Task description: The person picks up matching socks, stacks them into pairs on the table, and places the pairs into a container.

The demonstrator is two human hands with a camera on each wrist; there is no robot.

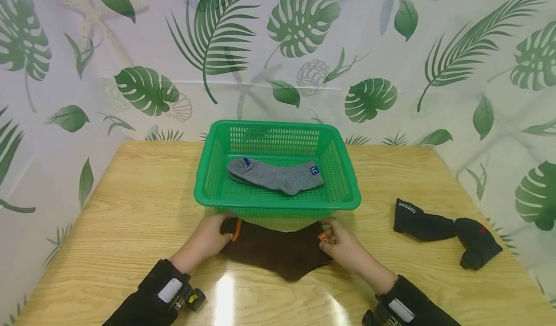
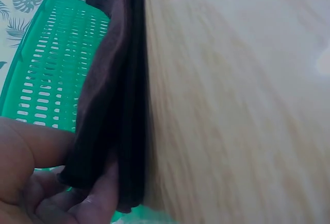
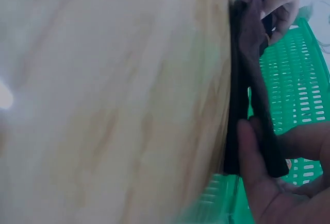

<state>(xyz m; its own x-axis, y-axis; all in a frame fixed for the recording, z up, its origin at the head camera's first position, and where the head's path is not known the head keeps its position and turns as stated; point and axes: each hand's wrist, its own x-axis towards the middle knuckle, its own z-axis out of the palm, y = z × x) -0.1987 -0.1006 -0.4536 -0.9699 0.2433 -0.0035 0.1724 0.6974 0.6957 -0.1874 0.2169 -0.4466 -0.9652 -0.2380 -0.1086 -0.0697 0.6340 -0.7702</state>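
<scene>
A dark brown pair of socks (image 1: 278,249) with orange marks is stretched out level in front of the green basket. My left hand (image 1: 213,237) pinches its toe end, beside the orange stripe. At the cuff end, near the orange label, my right hand (image 1: 340,244) pinches it between thumb and fingers. Both wrist views show the brown socks (image 2: 105,85) as two layers side by side, with fingers between the layers at each end. Inside the green basket (image 1: 278,204) lies a grey pair of socks (image 1: 278,175) with blue marks.
On the table's right side lie black socks (image 1: 425,222) with white lettering and a bunched black sock part (image 1: 478,244) with a red mark. The wooden table (image 1: 143,196) meets a leaf-print cloth (image 1: 260,94) at the back and sides.
</scene>
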